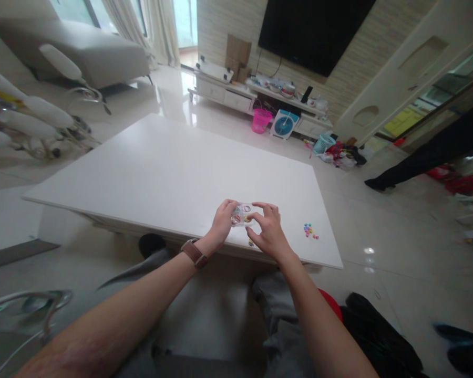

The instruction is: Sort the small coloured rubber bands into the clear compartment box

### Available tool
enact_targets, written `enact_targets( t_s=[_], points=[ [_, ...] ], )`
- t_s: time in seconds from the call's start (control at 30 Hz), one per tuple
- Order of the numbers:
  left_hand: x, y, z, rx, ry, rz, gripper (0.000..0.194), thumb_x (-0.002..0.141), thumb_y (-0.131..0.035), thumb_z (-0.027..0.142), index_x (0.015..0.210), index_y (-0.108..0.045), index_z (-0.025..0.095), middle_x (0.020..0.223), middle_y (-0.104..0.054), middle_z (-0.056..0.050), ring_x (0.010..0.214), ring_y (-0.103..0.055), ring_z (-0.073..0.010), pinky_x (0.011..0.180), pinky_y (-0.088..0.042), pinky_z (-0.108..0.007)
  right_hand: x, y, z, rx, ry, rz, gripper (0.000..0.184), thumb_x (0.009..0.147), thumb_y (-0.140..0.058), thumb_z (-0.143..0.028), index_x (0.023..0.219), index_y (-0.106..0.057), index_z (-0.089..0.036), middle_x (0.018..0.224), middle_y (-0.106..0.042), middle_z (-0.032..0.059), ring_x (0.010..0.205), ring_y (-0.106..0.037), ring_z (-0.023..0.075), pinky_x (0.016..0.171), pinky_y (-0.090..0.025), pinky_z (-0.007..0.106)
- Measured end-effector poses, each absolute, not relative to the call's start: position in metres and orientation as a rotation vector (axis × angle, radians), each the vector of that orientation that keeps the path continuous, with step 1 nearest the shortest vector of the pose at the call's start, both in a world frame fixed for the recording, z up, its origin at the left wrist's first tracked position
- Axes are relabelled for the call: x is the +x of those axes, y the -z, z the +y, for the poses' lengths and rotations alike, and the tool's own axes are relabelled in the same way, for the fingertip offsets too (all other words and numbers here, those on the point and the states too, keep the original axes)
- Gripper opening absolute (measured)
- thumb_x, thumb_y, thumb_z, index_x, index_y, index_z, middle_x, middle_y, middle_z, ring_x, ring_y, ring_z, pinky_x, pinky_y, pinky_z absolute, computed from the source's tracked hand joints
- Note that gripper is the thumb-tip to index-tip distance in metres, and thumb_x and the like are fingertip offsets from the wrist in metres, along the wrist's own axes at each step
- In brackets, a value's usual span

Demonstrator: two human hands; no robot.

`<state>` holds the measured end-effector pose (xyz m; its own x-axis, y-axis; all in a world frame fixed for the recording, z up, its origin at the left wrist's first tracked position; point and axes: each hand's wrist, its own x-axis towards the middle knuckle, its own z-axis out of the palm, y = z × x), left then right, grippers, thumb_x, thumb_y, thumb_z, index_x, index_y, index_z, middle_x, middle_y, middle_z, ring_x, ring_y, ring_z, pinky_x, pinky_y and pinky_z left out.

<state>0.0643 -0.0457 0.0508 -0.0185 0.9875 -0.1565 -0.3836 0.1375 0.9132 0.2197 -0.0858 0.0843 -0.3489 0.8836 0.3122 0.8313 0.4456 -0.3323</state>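
Box [243,209], see-through, sits in the left hand's [222,219] closed grip, probably steadied for the right hand [268,227], half open at its near side, thumb and forefinger parted, apparently holding nothing. Coloured pieces [308,230] lie rightward on the white table [142,163]; a television [313,31] hangs beyond both hands.

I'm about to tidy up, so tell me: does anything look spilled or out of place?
Small coloured pieces lie loose on the white table, right of the right hand, outside the clear container; whether spilled or set there, I can't tell. A jumble of items lies on the floor beside the blue basket.
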Motion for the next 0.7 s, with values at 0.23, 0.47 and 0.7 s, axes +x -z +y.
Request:
enact_targets(
  t_s=[0.23,0.47,0.7],
  points=[
    [0.064,-0.050,-0.046,0.780,-1.307,0.996,0.023,0.077,-0.062,0.041,0.077,-0.057,0.019,0.069,-0.057,0.003,0.061,-0.052,-0.0121,0.056,-0.040,-0.023,0.218,-0.083,-0.086,-1.455,-0.182,-2.300,0.004,0.087,-0.065,-0.023,0.091,-0.064,-0.023,0.138,-0.052,0.0090,0.126,-0.038,0.0334,0.100,-0.040,0.055],
    [0.062,-0.046,-0.044,0.850,-1.279,1.036,0.023,0.078,-0.063,0.040,0.076,-0.059,0.018,0.067,-0.057,0.002,0.060,-0.052,-0.0128,0.057,-0.041,-0.025,0.218,-0.074,-0.087,-1.515,-0.200,-2.379,0.007,0.090,-0.061,-0.024,0.096,-0.059,-0.022,0.143,-0.044,0.0126,0.130,-0.033,0.0360,0.095,-0.041,0.057],
    [0.060,-0.039,-0.040,0.908,-1.244,1.068,0.027,0.076,-0.066,0.044,0.074,-0.062,0.017,0.065,-0.059,0.001,0.059,-0.053,-0.0136,0.057,-0.039,-0.026,0.221,-0.073,-0.084,-1.495,-0.315,-2.319,0.010,0.087,-0.065,-0.023,0.092,-0.057,-0.022,0.137,-0.045,0.0119,0.128,-0.036,0.0341,0.098,-0.041,0.055]
  ],
)
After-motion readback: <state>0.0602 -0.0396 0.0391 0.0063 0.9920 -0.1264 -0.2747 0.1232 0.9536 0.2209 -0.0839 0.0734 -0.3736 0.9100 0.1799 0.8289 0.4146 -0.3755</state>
